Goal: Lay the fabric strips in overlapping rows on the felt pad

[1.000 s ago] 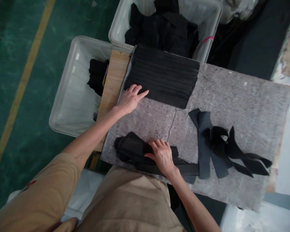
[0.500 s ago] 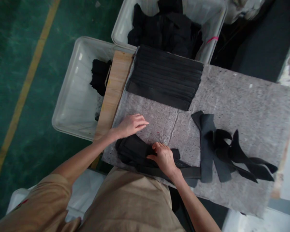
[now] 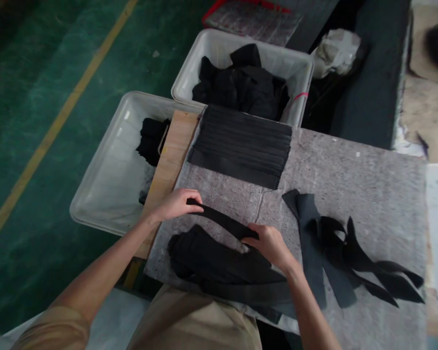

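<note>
A black fabric strip (image 3: 224, 219) is stretched between my two hands, just above the grey speckled tabletop. My left hand (image 3: 180, 203) pinches its left end, and my right hand (image 3: 270, 243) grips it toward the right. Below the strip, close to my body, lies a loose pile of black strips (image 3: 215, 257). Farther back, a neat row of overlapping black strips (image 3: 241, 146) is laid out at the table's far left. To the right of my right hand, several loose strips (image 3: 314, 243) lie crossed and curled.
A wooden board (image 3: 173, 150) runs along the table's left edge. Beside it stands a pale plastic bin (image 3: 102, 189) with a little black material inside. Behind the table, another bin (image 3: 301, 104) holds a heap of black pieces. A yellow line (image 3: 54, 126) crosses the green floor.
My right hand has lifted a strip from the near pile, and my left hand has closed on its other end. The view has tilted up, showing more behind the table.
</note>
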The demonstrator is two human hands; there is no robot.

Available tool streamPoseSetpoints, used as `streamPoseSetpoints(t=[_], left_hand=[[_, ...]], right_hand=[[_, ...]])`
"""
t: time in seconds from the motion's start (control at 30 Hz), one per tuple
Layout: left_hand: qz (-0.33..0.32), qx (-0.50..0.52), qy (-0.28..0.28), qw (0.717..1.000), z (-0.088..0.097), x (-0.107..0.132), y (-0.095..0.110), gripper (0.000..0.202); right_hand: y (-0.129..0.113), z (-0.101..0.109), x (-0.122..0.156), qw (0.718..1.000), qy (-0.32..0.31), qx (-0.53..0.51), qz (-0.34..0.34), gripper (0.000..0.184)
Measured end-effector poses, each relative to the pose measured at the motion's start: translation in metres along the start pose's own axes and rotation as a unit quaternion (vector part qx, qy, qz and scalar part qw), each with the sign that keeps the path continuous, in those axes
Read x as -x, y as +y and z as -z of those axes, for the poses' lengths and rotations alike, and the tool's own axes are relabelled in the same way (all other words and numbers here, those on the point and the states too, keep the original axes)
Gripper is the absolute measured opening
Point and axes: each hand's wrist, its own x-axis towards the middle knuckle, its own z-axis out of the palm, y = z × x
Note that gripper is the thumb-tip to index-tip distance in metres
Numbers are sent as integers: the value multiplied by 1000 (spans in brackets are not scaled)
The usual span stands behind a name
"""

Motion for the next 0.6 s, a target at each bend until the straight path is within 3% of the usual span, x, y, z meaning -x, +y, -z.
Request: streamPoseSetpoints(t=[0.1,0.17,0.3,0.37,0.47,0.6], left_hand=[[42,18,43,998,25,-12,-16,23],[64,46,52,996,37,-21,-24,27],[92,42,90,991,51,-39,-32,34],[108,-2,130,986,57,-48,-34,37],[119,-14,153,981,66,-60,-37,40],[115,68,147,980,73,-74,-40,39]], right_hand=[[28,26,-5,999,22,-3,-30,20],[42,38,-11,995,52,-73,-48,26],[49,50,-32,946,133,-287,-69,37],[48,52,-45,924,183,-326,-84,41],[51,52,-58,919,224,-308,-104,43],[58,49,-66,936,251,-209,-130,40]])
